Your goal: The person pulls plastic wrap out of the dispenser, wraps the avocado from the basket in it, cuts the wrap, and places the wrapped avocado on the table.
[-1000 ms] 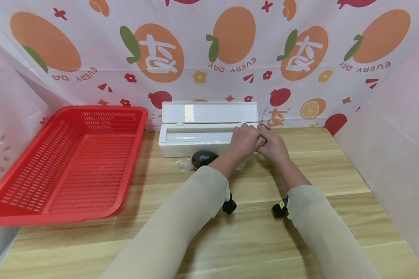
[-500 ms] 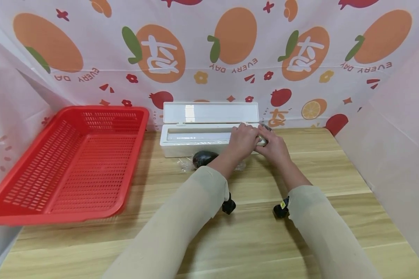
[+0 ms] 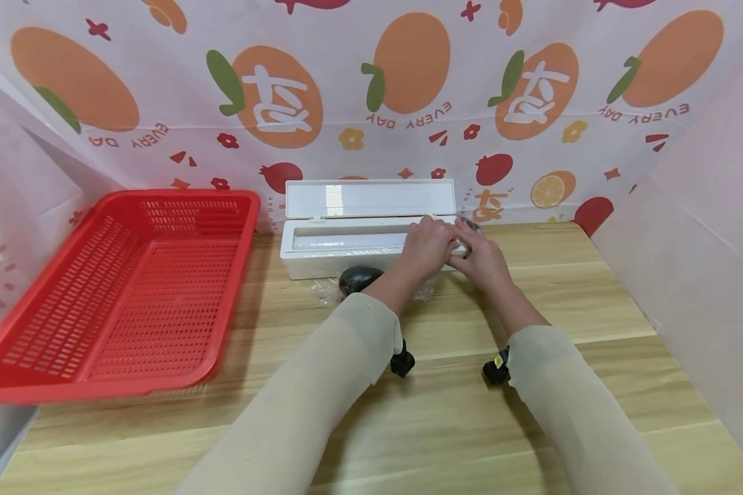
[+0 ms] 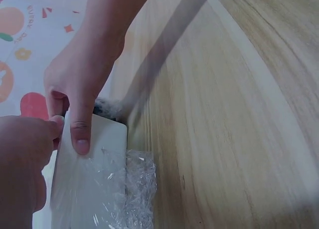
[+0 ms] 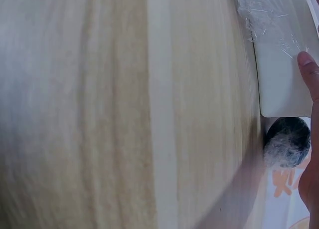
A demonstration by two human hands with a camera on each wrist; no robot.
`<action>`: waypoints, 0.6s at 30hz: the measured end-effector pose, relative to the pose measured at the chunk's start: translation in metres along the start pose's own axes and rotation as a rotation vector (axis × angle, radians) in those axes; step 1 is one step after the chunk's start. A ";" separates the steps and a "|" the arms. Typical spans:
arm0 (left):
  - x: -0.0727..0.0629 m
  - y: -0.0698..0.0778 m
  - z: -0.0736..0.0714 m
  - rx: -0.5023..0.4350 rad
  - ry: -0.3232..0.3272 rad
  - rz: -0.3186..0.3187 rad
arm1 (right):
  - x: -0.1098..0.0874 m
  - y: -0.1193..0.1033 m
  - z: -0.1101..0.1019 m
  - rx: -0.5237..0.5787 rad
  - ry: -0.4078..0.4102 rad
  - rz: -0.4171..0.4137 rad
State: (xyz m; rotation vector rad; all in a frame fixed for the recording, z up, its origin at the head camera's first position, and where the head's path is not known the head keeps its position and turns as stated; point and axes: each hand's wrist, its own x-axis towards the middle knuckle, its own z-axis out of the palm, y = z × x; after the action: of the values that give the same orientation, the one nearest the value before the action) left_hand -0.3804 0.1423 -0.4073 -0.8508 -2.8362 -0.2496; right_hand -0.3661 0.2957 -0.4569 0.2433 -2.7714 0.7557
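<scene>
A white cling film dispenser stands at the back of the table, its lid raised and a film roll lying inside. My left hand has its fingers curled at the top edge near the dispenser's right end; its fingertips are partly hidden. My right hand grips that end, thumb on the front face. Clear cling film hangs crumpled down the front. A dark oval fruit or vegetable rests on film before the dispenser. Beyond the right end sits another dark round item, wrapped in film.
A large red plastic basket takes up the table's left side. Behind the dispenser hangs a fruit-printed cloth. The wooden table top stretches under both forearms, and a pale wall rises on the right.
Both hands stay at the dispenser's right end with only slight finger shifts. A green patch between them one second ago is out of sight; white shows there now.
</scene>
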 end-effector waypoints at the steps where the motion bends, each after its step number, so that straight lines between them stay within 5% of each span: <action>1: 0.000 0.000 0.000 0.000 -0.001 0.002 | 0.000 0.000 0.000 0.002 0.001 -0.001; 18: -0.001 -0.009 0.000 0.052 0.018 0.071 | -0.002 -0.004 0.000 -0.035 -0.018 -0.006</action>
State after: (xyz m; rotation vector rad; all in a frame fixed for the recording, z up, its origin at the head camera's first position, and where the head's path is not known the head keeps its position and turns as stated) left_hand -0.3845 0.1337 -0.4084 -0.9309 -2.7765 -0.1732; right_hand -0.3637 0.2927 -0.4552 0.2527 -2.7964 0.7066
